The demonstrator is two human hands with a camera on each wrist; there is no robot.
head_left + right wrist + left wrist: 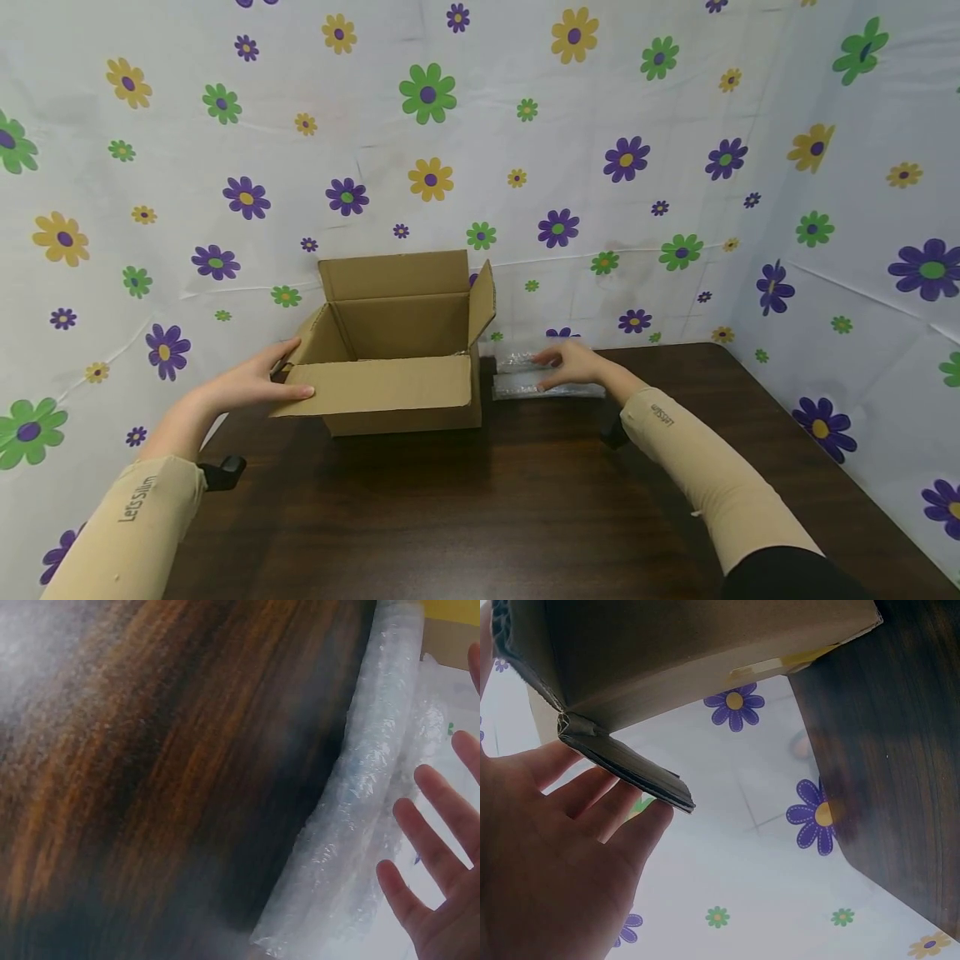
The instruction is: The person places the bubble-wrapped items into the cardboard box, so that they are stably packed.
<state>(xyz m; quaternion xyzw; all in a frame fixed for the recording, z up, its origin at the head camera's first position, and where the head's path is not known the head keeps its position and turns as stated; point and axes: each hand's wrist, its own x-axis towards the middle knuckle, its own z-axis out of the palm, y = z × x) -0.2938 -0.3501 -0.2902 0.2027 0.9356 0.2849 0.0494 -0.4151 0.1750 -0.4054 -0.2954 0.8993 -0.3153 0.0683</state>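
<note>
An open cardboard box stands on the table with its flaps spread outward. My left hand holds it at the left side, the thumb over the corner of the front flap and the fingers by the left flap. In the left wrist view, the fingers of that hand lie against a side flap. To the right of the box lies clear bubble wrap in long strips or rolls. My right hand is over it, its fingers spread and apart in the right wrist view, holding nothing.
The dark brown wooden table extends in front of the box and to the right. A white cloth with printed flowers hangs close behind the table and along the right side. Yellow tape shows on the box's lower edge.
</note>
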